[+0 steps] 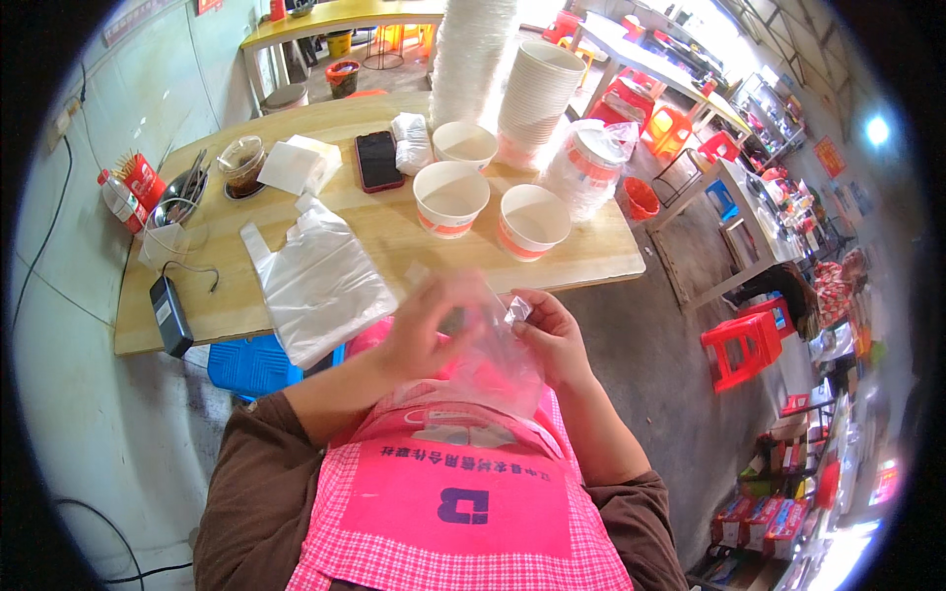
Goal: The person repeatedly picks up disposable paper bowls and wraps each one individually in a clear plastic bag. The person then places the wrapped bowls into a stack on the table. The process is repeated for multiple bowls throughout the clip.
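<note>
A thin clear plastic bag (pixel 502 369) hangs in front of my pink apron (pixel 443 517), just off the table's near edge. My right hand (pixel 550 332) pinches a crumpled part of the bag between thumb and fingers. Close beside it, my left hand (pixel 436 321) is blurred at the bag's upper left, so its grip is unclear. Beyond my hands stand three open paper bowls: a front left one (pixel 451 199), a front right one (pixel 534 221) and a rear one (pixel 465 144). White plastic carrier bags (pixel 318 273) lie flat left of my hands, overhanging the table edge.
On the wooden table (pixel 222 288) are a tall wrapped stack (pixel 471 66), nested paper bowls (pixel 542 89), wrapped bowls (pixel 587 166), a phone (pixel 378 161), napkins (pixel 299 164), a sauce cup (pixel 242 166) and a power bank (pixel 170 318). A blue stool (pixel 251 366) stands below; a red stool (pixel 741 347) is right.
</note>
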`<control>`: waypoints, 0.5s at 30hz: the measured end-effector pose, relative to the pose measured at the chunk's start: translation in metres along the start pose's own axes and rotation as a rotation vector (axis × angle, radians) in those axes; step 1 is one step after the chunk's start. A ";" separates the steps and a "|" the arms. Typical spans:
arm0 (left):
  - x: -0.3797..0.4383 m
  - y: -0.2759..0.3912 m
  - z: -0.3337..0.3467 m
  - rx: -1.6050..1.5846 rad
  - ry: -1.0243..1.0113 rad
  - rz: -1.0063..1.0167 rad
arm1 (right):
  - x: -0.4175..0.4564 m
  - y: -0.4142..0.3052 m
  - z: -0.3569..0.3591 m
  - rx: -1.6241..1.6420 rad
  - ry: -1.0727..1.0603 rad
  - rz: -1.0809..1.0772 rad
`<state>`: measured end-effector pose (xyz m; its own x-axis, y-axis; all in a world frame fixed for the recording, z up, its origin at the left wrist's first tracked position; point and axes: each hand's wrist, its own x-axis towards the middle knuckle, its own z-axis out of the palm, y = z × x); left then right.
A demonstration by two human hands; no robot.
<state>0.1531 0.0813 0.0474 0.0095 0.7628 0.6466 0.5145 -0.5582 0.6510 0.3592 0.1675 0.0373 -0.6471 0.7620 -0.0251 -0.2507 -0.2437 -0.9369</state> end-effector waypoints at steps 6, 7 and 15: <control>0.034 -0.035 -0.001 -0.308 -0.292 -0.347 | -0.029 -0.028 0.002 -0.340 -0.008 -0.182; 0.036 -0.035 -0.001 -0.340 -0.358 -0.360 | -0.033 -0.031 -0.003 -0.491 -0.004 -0.229; 0.023 -0.034 0.012 -0.495 -0.373 -0.624 | -0.040 -0.054 0.003 -1.408 0.276 -0.748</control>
<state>0.1458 0.1216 0.0348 0.1748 0.9846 -0.0002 0.0888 -0.0155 0.9959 0.3957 0.1483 0.0897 -0.5086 0.5678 0.6472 0.4911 0.8088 -0.3236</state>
